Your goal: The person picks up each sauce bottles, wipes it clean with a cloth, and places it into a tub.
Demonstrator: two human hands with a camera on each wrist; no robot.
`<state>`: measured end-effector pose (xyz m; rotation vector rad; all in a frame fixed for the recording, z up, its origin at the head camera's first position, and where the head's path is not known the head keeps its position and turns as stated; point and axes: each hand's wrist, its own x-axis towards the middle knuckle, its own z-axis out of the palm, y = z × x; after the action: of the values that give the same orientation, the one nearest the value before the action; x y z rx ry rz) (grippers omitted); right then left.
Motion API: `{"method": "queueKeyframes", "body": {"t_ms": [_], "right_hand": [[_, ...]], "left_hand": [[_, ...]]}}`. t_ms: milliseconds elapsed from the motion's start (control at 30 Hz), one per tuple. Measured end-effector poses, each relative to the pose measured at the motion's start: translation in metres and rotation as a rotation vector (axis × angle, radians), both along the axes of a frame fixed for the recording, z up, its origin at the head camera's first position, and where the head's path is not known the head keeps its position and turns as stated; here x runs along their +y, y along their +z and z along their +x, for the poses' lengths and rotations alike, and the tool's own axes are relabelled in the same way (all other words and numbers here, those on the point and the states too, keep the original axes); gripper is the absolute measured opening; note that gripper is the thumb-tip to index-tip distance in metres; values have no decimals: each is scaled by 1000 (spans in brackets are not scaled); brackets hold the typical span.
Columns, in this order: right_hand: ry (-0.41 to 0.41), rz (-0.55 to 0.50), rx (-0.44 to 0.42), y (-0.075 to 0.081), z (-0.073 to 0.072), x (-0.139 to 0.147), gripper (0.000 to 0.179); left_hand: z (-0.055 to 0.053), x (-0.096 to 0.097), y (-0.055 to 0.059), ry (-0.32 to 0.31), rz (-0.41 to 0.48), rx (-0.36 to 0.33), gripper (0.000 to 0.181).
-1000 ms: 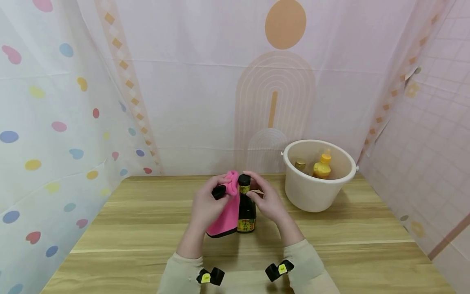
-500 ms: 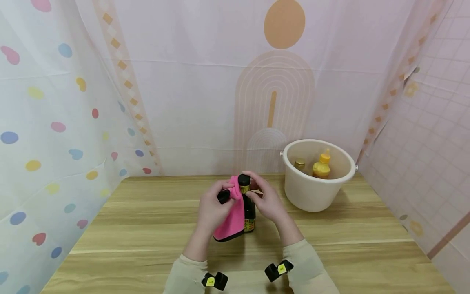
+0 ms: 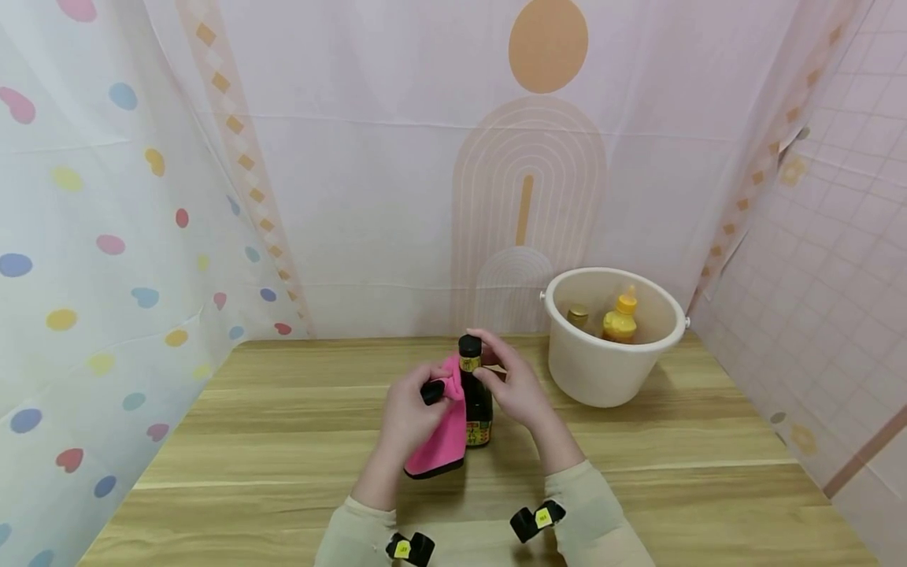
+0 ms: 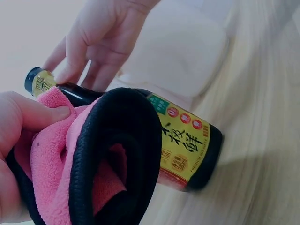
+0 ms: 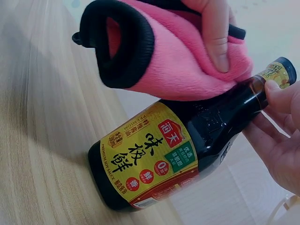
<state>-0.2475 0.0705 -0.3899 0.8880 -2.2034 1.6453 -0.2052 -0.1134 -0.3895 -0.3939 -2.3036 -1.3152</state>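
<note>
A dark soy sauce bottle [image 3: 478,405] with a black cap and yellow label stands upright on the wooden table. My right hand [image 3: 520,386] holds it by the neck, thumb on the near side, just under the cap. In my left hand [image 3: 413,409] a pink cloth [image 3: 441,445] with black edging is bunched between thumb and fingers, its lower part hanging down. The right wrist view shows the cloth [image 5: 187,56] lying against the bottle's shoulder [image 5: 211,122]. From the left wrist, the folded cloth [image 4: 56,154] covers part of the bottle [image 4: 187,140].
A white bucket [image 3: 595,382] stands at the back right of the table [image 3: 283,441]. Inside it are a yellow squeeze bottle [image 3: 620,321] and a gold-capped container [image 3: 577,316]. Patterned curtains [image 3: 383,197] hang behind the table and along both sides.
My left hand has moved right and slightly down with the cloth, bringing it against the bottle, where it has slid down a little. The right hand stays at the neck.
</note>
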Motion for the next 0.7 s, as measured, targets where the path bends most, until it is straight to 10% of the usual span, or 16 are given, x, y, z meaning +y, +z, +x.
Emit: {"method": "queueKeyframes", "body": {"t_ms": [700], "right_hand": [[5,-16,13,-2,-1,-2,58]], "left_hand": [[-2,-11,-20,7,-19,-86,29]]}}
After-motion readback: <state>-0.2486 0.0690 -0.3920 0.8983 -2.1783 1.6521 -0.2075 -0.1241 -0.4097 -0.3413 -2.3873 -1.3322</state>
